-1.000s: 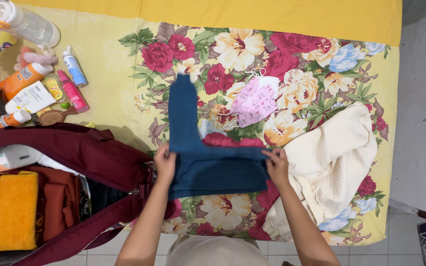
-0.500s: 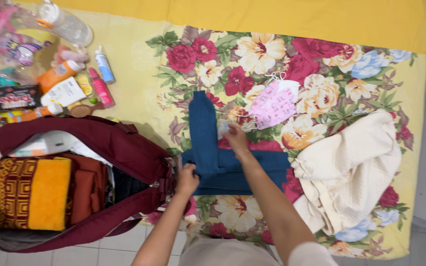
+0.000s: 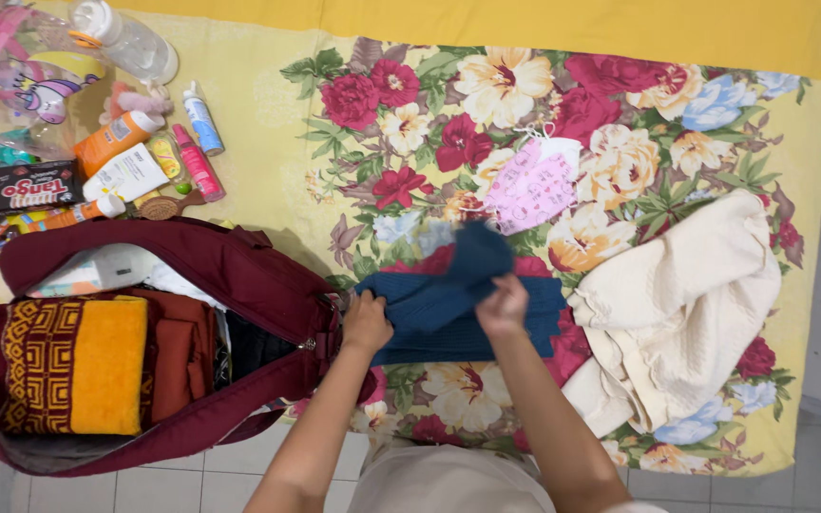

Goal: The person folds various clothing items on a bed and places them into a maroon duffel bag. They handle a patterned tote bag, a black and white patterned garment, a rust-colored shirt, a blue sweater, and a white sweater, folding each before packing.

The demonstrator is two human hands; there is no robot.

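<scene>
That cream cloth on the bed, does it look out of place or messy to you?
Yes. The cream cloth lies crumpled at the bed's right edge, unfolded, unlike the blue garment both hands are folding beside it.

Ribbed matt knit blue garment [image 3: 448, 309] lies on a smooth printed floral cloth [image 3: 410, 123].

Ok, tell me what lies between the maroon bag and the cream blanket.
In the head view, the blue garment lies between the maroon bag and cream blanket, gripped by both the left hand and right hand.
</scene>
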